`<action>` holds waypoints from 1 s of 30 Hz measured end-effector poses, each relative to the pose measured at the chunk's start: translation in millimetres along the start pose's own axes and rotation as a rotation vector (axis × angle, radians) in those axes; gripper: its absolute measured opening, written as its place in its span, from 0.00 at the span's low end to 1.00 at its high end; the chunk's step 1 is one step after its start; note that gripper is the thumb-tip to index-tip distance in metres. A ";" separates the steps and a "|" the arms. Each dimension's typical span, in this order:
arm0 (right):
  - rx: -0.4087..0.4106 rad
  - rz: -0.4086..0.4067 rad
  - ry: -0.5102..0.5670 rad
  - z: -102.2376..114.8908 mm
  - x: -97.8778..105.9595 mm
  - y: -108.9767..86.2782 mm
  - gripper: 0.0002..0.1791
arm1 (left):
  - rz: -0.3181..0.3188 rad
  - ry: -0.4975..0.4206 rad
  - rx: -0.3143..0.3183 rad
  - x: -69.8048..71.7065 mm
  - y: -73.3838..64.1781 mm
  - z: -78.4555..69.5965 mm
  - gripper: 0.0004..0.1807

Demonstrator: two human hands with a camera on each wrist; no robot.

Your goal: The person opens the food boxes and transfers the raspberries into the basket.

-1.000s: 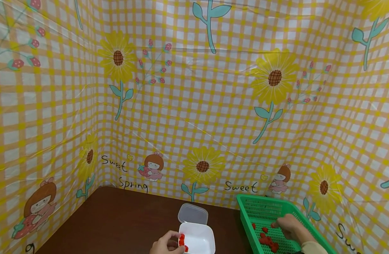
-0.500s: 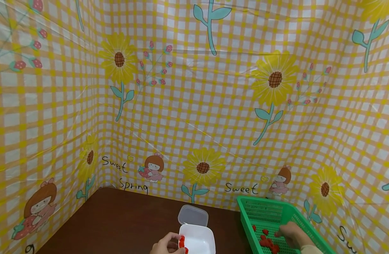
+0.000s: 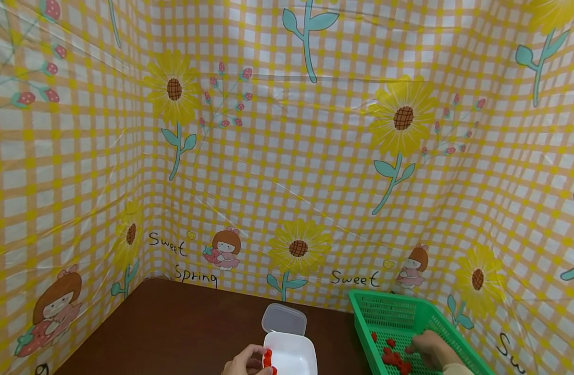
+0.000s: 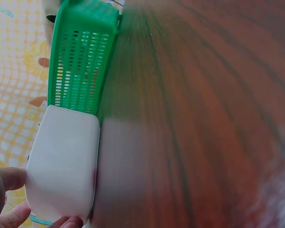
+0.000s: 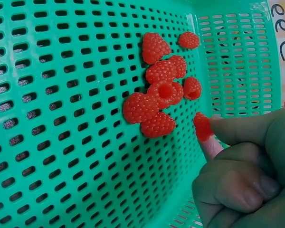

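Note:
My right hand (image 3: 429,348) is inside the green basket (image 3: 362,333). In the right wrist view its thumb and index finger pinch a red raspberry (image 5: 203,126) by its side, near the basket wall. Several more raspberries (image 5: 139,108) lie on the slotted floor, most of them clustered together. My left hand (image 3: 245,360) grips the left side of an open white plastic box (image 3: 294,354). Red raspberries (image 3: 267,358) sit along that box's inner left side, partly covered by the fingers. The left wrist view shows the box's outer wall (image 4: 66,161) with fingertips curled against it.
A translucent lid (image 3: 284,319) lies behind the white box on the dark brown tabletop (image 3: 188,323). Checked cloth (image 3: 277,156) with printed sunflowers hangs around the back and sides. The basket's raised rim stands right of the box.
My right hand has shifted slightly nearer within the basket, with a raspberry at its fingertips. The left hand keeps its hold on the white box.

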State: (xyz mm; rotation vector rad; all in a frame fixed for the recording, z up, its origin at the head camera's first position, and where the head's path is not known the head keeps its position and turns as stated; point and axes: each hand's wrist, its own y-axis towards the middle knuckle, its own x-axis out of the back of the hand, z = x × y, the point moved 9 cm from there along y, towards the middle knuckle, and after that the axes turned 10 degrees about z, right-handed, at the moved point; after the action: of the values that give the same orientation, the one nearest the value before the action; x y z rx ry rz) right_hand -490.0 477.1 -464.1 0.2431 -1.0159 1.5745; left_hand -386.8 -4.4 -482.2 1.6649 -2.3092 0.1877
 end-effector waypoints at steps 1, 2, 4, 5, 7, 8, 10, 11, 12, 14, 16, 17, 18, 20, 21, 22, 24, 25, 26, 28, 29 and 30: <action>0.001 0.010 -0.002 0.3 -0.6 -1.2 0.13 | 0.003 -0.004 0.003 -0.2 0.0 0.2 0.23; 0.002 0.022 -0.006 0.8 -1.3 -2.6 0.11 | 0.007 -0.006 0.004 -0.5 0.2 0.4 0.24; 0.014 0.029 -0.015 3.3 -2.3 -6.7 0.10 | 0.012 -0.009 0.000 -1.1 0.4 0.7 0.24; 0.015 0.028 -0.019 4.8 -2.8 -8.8 0.11 | 0.014 -0.009 -0.005 -1.3 0.3 0.4 0.24; 0.038 0.003 -0.019 10.3 -3.3 -13.7 0.14 | 0.016 -0.012 -0.014 -1.8 0.7 1.0 0.24; 0.052 -0.008 -0.020 14.0 -3.7 -16.4 0.16 | 0.015 -0.010 -0.019 -1.9 0.9 1.2 0.24; 0.078 -0.022 -0.007 21.3 -5.2 -20.9 0.16 | 0.012 -0.010 -0.026 -2.0 1.4 2.0 0.24; 0.094 -0.015 0.002 25.0 -6.5 -23.1 0.13 | 0.011 -0.011 -0.028 -2.0 1.6 2.4 0.24; 0.115 -0.009 0.013 29.0 -7.9 -25.4 0.11 | 0.011 -0.013 -0.030 -2.1 1.9 2.9 0.23; 0.128 0.001 0.030 35.4 -9.9 -28.0 0.13 | 0.011 -0.013 -0.035 -2.2 2.1 3.6 0.23; 0.148 0.003 0.053 41.6 -10.6 -29.8 0.15 | 0.011 -0.017 -0.046 -2.4 2.3 3.9 0.23; 0.154 -0.002 0.057 44.9 -10.8 -30.6 0.12 | 0.012 -0.019 -0.051 -2.5 2.3 4.0 0.23; 0.163 -0.013 0.054 48.8 -10.3 -31.3 0.10 | 0.012 -0.020 -0.055 -2.6 2.2 4.1 0.23; 0.174 -0.030 0.053 56.8 -9.9 -33.5 0.12 | 0.011 -0.020 -0.063 -2.7 2.1 3.9 0.23; 0.184 -0.033 0.057 61.2 -10.2 -35.3 0.12 | 0.009 -0.023 -0.065 -2.7 2.0 3.7 0.23; 0.197 -0.036 0.060 66.1 -10.7 -37.2 0.14 | 0.010 -0.023 -0.064 -2.7 1.9 3.5 0.24; 0.219 -0.049 0.063 76.3 -11.8 -42.9 0.16 | 0.008 -0.023 -0.059 -2.5 1.9 3.3 0.24; 0.233 -0.049 0.073 81.8 -13.0 -45.7 0.19 | 0.009 -0.024 -0.056 -2.4 2.0 3.2 0.24; 0.249 -0.051 0.085 87.2 -14.2 -48.7 0.21 | 0.010 -0.025 -0.052 -2.2 2.0 3.2 0.24; 0.276 -0.062 0.093 97.8 -16.8 -55.0 0.24 | 0.014 -0.028 -0.046 -1.8 2.1 2.9 0.25; 0.288 -0.061 0.092 103.2 -18.8 -58.2 0.24 | 0.015 -0.028 -0.042 -1.5 2.1 2.8 0.25; 0.298 -0.063 0.095 108.2 -20.5 -61.1 0.25 | 0.016 -0.027 -0.039 -1.3 2.2 2.8 0.26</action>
State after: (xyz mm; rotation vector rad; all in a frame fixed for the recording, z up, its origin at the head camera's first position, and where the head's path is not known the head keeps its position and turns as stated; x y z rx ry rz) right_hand -470.1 381.8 -384.3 0.3974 -0.6918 1.6609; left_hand -388.9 -3.3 -485.1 1.6403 -2.3310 0.1240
